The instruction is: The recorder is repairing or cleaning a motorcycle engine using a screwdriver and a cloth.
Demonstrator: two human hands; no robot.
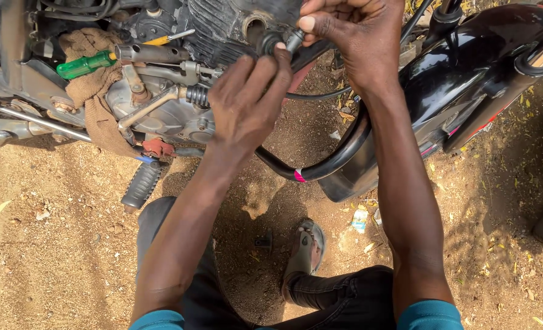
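Observation:
My left hand (247, 98) pinches a black rubber boot (268, 44) on the end of a black cable (320, 95), just under a round port (254, 24) in the dark motorcycle engine. My right hand (351, 36) grips the small metal cable fitting (294, 39) right beside the boot, thumb on top. The two hands touch at the fitting. The cable runs right behind my right wrist.
A green-handled screwdriver (85, 64) lies on a brown rag (91, 91) draped over the engine at left. A footpeg (141, 185) and gear lever stick out below. A black curved frame tube (320, 165) and fender (467, 79) sit at right. Sandy ground lies underneath, with my sandalled foot (305, 247).

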